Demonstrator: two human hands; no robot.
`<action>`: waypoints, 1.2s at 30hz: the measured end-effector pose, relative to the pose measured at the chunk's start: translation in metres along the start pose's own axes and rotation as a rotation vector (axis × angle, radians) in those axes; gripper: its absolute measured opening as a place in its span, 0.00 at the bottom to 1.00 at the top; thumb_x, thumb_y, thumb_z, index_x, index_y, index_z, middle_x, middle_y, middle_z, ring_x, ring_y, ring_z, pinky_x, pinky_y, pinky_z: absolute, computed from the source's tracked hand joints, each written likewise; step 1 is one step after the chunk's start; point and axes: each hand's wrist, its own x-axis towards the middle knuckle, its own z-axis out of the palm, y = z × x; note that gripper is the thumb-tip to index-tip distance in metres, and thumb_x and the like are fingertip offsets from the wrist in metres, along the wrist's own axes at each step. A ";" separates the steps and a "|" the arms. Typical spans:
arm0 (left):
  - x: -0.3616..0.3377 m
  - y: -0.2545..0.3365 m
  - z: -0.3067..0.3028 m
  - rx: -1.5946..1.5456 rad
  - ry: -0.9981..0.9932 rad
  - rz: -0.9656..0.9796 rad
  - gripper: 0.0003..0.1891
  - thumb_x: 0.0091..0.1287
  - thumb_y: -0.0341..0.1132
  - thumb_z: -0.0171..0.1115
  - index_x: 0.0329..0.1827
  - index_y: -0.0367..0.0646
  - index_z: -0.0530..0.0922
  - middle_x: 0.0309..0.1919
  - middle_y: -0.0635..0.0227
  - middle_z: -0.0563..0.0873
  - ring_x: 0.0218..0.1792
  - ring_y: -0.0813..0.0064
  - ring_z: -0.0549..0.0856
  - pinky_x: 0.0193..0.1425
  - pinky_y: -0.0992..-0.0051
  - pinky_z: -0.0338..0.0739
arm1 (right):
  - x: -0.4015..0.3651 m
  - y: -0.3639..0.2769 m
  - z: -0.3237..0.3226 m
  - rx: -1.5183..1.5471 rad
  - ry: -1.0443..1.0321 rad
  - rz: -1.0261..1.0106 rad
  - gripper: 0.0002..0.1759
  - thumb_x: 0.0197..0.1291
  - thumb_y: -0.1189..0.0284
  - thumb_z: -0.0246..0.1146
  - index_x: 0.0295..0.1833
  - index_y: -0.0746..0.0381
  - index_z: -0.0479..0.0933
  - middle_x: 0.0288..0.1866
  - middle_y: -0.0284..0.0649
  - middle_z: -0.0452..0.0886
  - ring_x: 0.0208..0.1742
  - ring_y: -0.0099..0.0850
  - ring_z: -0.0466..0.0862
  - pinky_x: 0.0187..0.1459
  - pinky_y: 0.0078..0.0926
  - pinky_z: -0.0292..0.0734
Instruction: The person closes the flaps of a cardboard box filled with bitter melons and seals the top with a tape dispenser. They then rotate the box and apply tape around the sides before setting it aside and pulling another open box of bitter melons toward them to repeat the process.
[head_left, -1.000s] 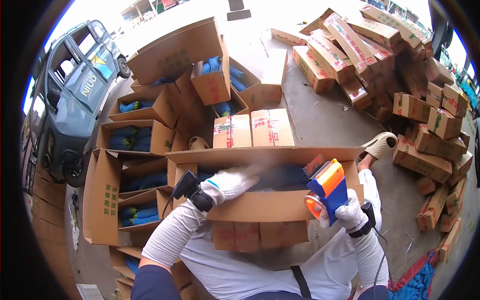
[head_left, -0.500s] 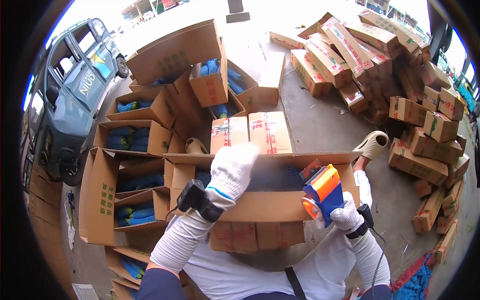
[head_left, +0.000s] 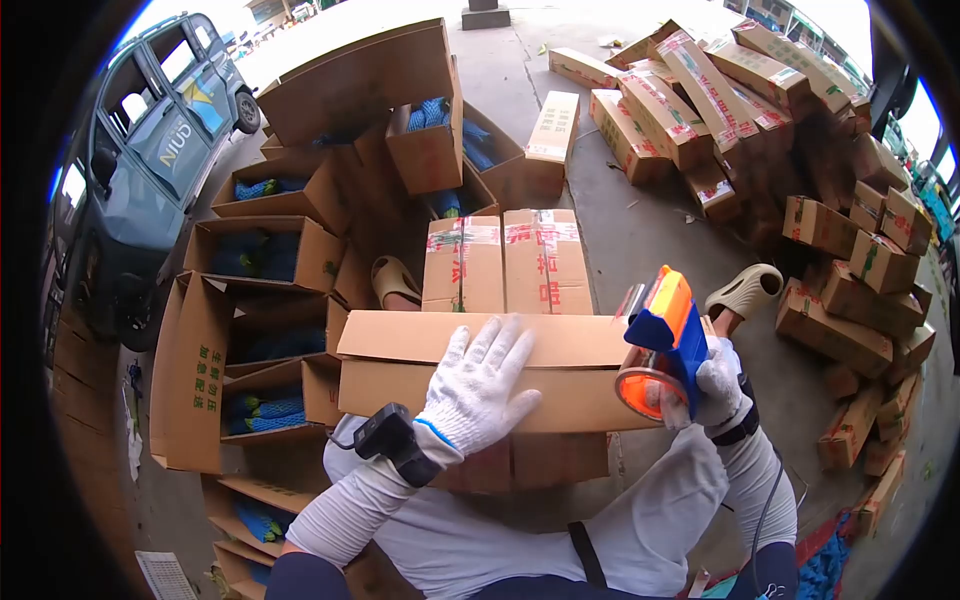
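Note:
A long cardboard box [head_left: 400, 385] lies across in front of me, its top flaps folded down and meeting at a seam. My left hand [head_left: 478, 385], in a white knit glove, rests on those flaps with its fingers spread flat. At the box's right end, my right hand [head_left: 715, 385] grips a blue and orange tape dispenser [head_left: 668, 330]. A roll of tape sits in the dispenser's lower part, partly over the box's edge. Two taped boxes with red print [head_left: 548, 265] lie beneath and beyond the long box.
Several open boxes [head_left: 318, 255] holding blue-netted produce stand on the left. A large pile of taped boxes [head_left: 690, 120] is at the right, with more stacked boxes [head_left: 835, 330] nearer. A parked vehicle [head_left: 170, 160] stands far left. My tan clogs [head_left: 745, 290] flank the boxes.
The long box's flaps have folded down, hiding the blue-netted contents. My left hand has opened from a curled shape and lowered onto them. The tape dispenser has tilted and shifted slightly right.

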 end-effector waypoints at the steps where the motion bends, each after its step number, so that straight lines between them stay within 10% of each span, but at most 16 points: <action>1: 0.001 0.000 0.001 -0.017 0.009 -0.003 0.38 0.69 0.52 0.63 0.77 0.40 0.66 0.78 0.46 0.66 0.78 0.48 0.65 0.81 0.46 0.56 | 0.018 -0.008 -0.011 -0.033 -0.105 -0.002 0.40 0.54 0.49 0.78 0.57 0.74 0.81 0.50 0.49 0.88 0.43 0.32 0.89 0.46 0.28 0.85; 5: -0.002 -0.002 0.003 -0.088 0.091 -0.034 0.37 0.67 0.49 0.65 0.75 0.37 0.68 0.77 0.47 0.67 0.78 0.49 0.66 0.80 0.45 0.57 | 0.093 -0.005 0.010 -0.458 -0.362 0.559 0.32 0.55 0.53 0.78 0.48 0.75 0.84 0.27 0.46 0.87 0.23 0.31 0.87 0.27 0.23 0.83; 10: -0.012 -0.002 0.006 -0.299 0.383 -0.064 0.24 0.70 0.37 0.64 0.66 0.35 0.77 0.65 0.47 0.80 0.64 0.48 0.79 0.72 0.57 0.71 | 0.097 0.006 0.003 -0.322 -0.411 0.640 0.32 0.55 0.54 0.78 0.50 0.74 0.84 0.31 0.45 0.87 0.24 0.30 0.87 0.27 0.24 0.85; 13: -0.005 0.039 0.006 -2.274 0.623 -0.646 0.35 0.82 0.55 0.45 0.77 0.32 0.65 0.74 0.53 0.73 0.72 0.60 0.75 0.78 0.63 0.64 | 0.095 0.004 -0.003 -0.342 -0.394 0.616 0.32 0.56 0.54 0.77 0.54 0.71 0.84 0.34 0.43 0.88 0.26 0.30 0.88 0.29 0.24 0.87; 15: 0.002 0.044 -0.004 -2.651 0.417 -0.699 0.38 0.81 0.63 0.39 0.79 0.40 0.65 0.74 0.60 0.75 0.72 0.67 0.74 0.78 0.67 0.63 | 0.094 -0.002 0.003 -0.359 -0.396 0.662 0.31 0.56 0.54 0.77 0.55 0.70 0.85 0.37 0.42 0.89 0.30 0.28 0.89 0.33 0.23 0.87; 19: 0.026 0.052 0.000 -2.558 0.564 -0.647 0.20 0.82 0.48 0.50 0.64 0.43 0.77 0.58 0.66 0.84 0.57 0.71 0.82 0.68 0.69 0.74 | 0.094 -0.006 0.009 -0.469 -0.381 0.659 0.31 0.56 0.54 0.78 0.55 0.68 0.86 0.41 0.37 0.90 0.37 0.22 0.87 0.41 0.20 0.84; 21: 0.034 0.050 0.014 -2.219 0.749 -0.714 0.19 0.80 0.34 0.51 0.63 0.28 0.80 0.59 0.53 0.86 0.60 0.70 0.85 0.67 0.72 0.76 | 0.093 -0.007 0.015 -0.518 -0.381 0.621 0.30 0.56 0.54 0.78 0.54 0.68 0.86 0.41 0.37 0.90 0.37 0.22 0.87 0.42 0.21 0.84; 27: 0.006 -0.002 -0.013 -2.153 0.975 -0.745 0.13 0.80 0.33 0.54 0.55 0.31 0.81 0.46 0.58 0.88 0.50 0.66 0.89 0.59 0.67 0.85 | 0.104 -0.037 0.040 -0.717 -0.411 0.759 0.28 0.58 0.55 0.77 0.49 0.71 0.87 0.34 0.41 0.89 0.33 0.25 0.89 0.39 0.23 0.86; 30: -0.062 -0.124 -0.032 -1.935 1.370 -0.832 0.14 0.80 0.37 0.57 0.52 0.31 0.81 0.44 0.55 0.89 0.49 0.62 0.90 0.59 0.63 0.87 | 0.090 -0.054 0.008 -0.792 -0.354 0.785 0.29 0.57 0.54 0.77 0.47 0.72 0.87 0.33 0.43 0.90 0.30 0.31 0.91 0.36 0.26 0.88; 36: -0.124 -0.197 -0.048 -1.653 1.313 -0.850 0.15 0.79 0.37 0.58 0.53 0.31 0.81 0.47 0.54 0.89 0.49 0.61 0.91 0.58 0.63 0.87 | 0.108 -0.041 0.048 -0.970 -0.365 0.836 0.28 0.60 0.55 0.76 0.45 0.73 0.86 0.32 0.42 0.89 0.30 0.30 0.91 0.36 0.27 0.88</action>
